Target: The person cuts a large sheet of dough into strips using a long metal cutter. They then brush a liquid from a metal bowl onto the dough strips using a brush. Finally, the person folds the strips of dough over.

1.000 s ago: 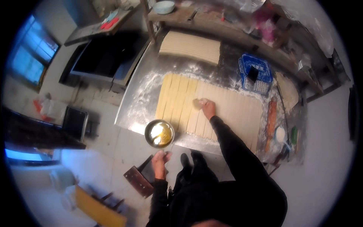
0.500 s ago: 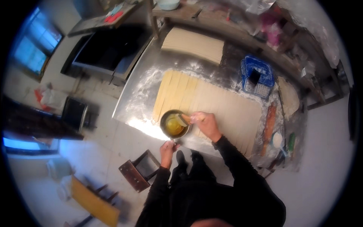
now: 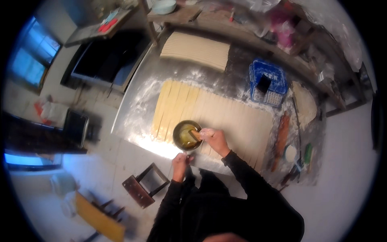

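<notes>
My left hand (image 3: 179, 164) grips the handle of a small metal pot (image 3: 177, 131) holding yellow, oil-like liquid, over the near edge of a dough sheet (image 3: 225, 117) cut into long strips. My right hand (image 3: 214, 141) pinches the wooden handle of a flat brush (image 3: 194, 136), whose head is down in the pot. The dough's left strips look yellower and glossier than the pale right ones. It lies on a flour-dusted steel table (image 3: 137, 105). At the back is a second, finely cut dough sheet (image 3: 194, 50).
A blue plastic crate (image 3: 269, 72) with a dark object on it sits back right, beside a dough piece (image 3: 304, 101), rolling pin (image 3: 281, 139) and white cup (image 3: 290, 154). A wooden shelf (image 3: 213, 18) spans the back. A dark wooden stool (image 3: 137, 189) stands on the floor below.
My right hand has moved from the dough down to the pot with the brush. My left hand has carried the pot rightward and a little up, onto the dough's near edge.
</notes>
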`<action>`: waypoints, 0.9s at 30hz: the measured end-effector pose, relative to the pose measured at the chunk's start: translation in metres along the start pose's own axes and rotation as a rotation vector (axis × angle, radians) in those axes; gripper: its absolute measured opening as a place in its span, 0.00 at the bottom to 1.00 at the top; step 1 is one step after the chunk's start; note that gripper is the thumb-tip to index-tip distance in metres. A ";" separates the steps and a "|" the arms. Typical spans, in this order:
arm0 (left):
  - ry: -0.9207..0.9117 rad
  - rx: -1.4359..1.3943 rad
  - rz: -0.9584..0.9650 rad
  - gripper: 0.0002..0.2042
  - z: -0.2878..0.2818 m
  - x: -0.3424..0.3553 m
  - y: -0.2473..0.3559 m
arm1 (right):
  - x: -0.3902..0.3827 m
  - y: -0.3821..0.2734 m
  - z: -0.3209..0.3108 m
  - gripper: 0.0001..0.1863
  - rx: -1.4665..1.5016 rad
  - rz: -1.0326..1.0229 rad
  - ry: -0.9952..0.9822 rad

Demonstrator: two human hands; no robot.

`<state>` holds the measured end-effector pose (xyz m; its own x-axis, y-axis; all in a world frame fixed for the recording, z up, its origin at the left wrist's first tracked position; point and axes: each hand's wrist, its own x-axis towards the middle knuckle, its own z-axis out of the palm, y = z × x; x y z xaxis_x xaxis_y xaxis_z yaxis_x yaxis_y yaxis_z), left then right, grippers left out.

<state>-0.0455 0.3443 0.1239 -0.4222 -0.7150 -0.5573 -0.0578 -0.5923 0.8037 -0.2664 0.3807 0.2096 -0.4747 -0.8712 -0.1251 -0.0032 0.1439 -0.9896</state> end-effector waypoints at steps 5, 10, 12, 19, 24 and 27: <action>0.042 -0.046 -0.005 0.13 0.000 0.004 -0.007 | 0.031 0.011 -0.067 0.14 0.322 0.127 0.059; 0.153 -0.053 -0.013 0.13 -0.010 -0.004 -0.014 | 0.084 0.027 -0.093 0.14 0.315 0.091 0.158; 0.180 -0.072 -0.018 0.12 -0.012 -0.009 -0.017 | 0.111 0.054 -0.091 0.14 0.212 0.075 0.134; 0.279 -0.086 -0.031 0.13 -0.018 -0.037 -0.012 | 0.212 0.111 -0.082 0.11 -0.405 -0.360 0.319; 0.281 -0.102 -0.007 0.13 -0.018 -0.040 -0.013 | 0.196 0.130 -0.067 0.14 -0.724 -0.477 0.103; 0.293 -0.099 -0.010 0.14 -0.024 -0.045 -0.013 | 0.123 0.151 -0.023 0.15 -0.658 -0.453 -0.110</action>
<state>-0.0041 0.3753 0.1331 -0.1427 -0.7770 -0.6131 0.0340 -0.6229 0.7816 -0.3455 0.3057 0.0459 -0.2141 -0.9474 0.2380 -0.7087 -0.0171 -0.7053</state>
